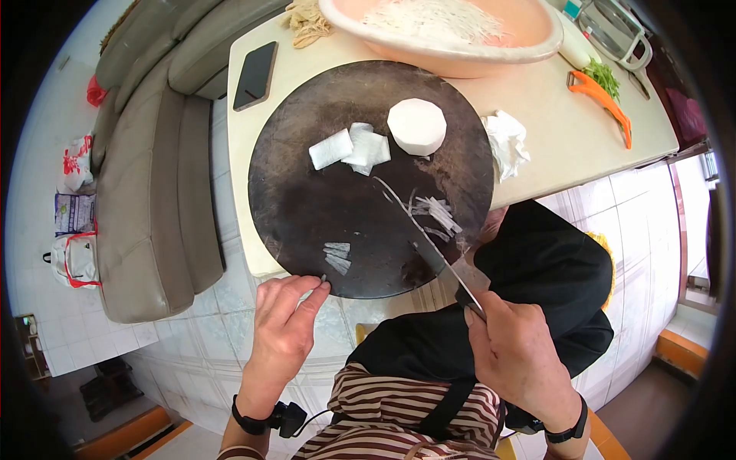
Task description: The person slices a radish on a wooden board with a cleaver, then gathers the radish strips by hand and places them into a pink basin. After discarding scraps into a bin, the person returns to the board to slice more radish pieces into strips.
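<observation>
Gripping a long-bladed metal knife, the right hand has its fingers closed around the handle near the board's lower right rim, and the blade slants up and left over the round dark cutting board. The left hand is at the lower left rim, thumb and forefinger pinched together on a tiny pale sliver.

The board's left side comes near the counter edge, and its lower rim reaches past that edge. Dark board surface lies between the small fan of thin translucent slices near the left hand and the knife. Just right of the blade lies a loose pile of white strips. Farther up are overlapping white rectangular slices and, to their right, a thick white faceted block.

Beyond the board, a wide pink basin holds a heap of fine white shreds. A clear vessel with a pale handle stands at the upper right; its contents cannot be made out. An orange peeler and a crumpled white tissue lie to the right of the board, a black phone at its upper left.
</observation>
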Motion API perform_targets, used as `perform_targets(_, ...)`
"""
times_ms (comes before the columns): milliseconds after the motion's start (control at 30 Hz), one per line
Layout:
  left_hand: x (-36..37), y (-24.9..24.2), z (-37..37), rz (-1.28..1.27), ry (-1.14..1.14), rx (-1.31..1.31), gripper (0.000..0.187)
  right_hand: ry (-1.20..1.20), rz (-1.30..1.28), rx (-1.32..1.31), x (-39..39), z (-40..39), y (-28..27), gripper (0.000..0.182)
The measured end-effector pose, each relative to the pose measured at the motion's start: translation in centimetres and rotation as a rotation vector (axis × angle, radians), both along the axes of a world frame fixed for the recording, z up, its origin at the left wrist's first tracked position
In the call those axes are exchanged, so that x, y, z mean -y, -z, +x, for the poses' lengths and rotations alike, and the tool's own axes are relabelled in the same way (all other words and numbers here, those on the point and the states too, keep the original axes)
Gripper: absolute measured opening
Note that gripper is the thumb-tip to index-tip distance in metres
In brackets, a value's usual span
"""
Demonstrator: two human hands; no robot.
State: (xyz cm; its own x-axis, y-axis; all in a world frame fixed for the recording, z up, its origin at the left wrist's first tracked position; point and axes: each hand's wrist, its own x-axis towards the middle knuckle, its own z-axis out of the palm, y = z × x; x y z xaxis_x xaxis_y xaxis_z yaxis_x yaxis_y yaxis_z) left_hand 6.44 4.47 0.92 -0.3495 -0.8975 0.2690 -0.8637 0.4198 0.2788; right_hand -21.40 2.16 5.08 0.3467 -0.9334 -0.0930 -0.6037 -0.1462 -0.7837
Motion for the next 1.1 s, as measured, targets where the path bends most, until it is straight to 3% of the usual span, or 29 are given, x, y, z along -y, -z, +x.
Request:
perform_targets(233, 0.0, -0.1, -0.9, -0.001, 0.059, -0.094, 0.032, 0.004, 0.019, 0.014, -0.3, -0.2, 0.1, 0.005)
perform_targets(600, 4.6, 0.5, -5.7, -0.068, 0.388, -0.096, 0.03, -0.002, 0.053, -0.023, -0.7, -0.5, -0.2, 0.008)
perform_targets(1100, 2.0, 0.9, -5.4, -0.005, 0.259, -0.038, 0.035, -0.084, 0.093, -0.042, -1.0, -1.0, -0.5, 0.017)
